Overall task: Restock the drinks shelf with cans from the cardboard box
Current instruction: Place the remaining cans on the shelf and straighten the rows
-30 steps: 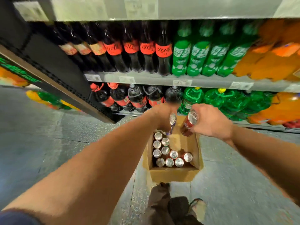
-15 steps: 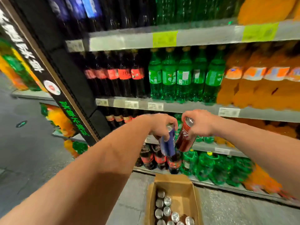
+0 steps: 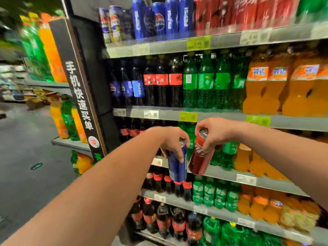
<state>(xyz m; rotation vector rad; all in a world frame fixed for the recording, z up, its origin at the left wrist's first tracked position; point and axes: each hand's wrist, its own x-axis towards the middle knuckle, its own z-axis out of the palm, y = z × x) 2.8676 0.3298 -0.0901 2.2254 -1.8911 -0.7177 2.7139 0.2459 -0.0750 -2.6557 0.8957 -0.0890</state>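
Left hand (image 3: 173,139): fingers curled round the top of the blue can (image 3: 177,166), gripping from above.
Blue can: about upright, hanging under the left hand in front of the middle shelves.
Right hand (image 3: 214,134): fingers clamped on the upper end of the red can (image 3: 201,157).
Red can: slightly tilted, base toward the blue can, just beside it; contact unclear.
Top shelf (image 3: 221,41): shelved blue cans (image 3: 159,18) left, shelved red cans (image 3: 248,11) right, well above both hands.
Lower shelves: rows of cola bottles (image 3: 161,82), green bottles (image 3: 205,82) and orange bottles (image 3: 257,86).
Sign (image 3: 78,93): black end panel, white characters, left of the shelves.
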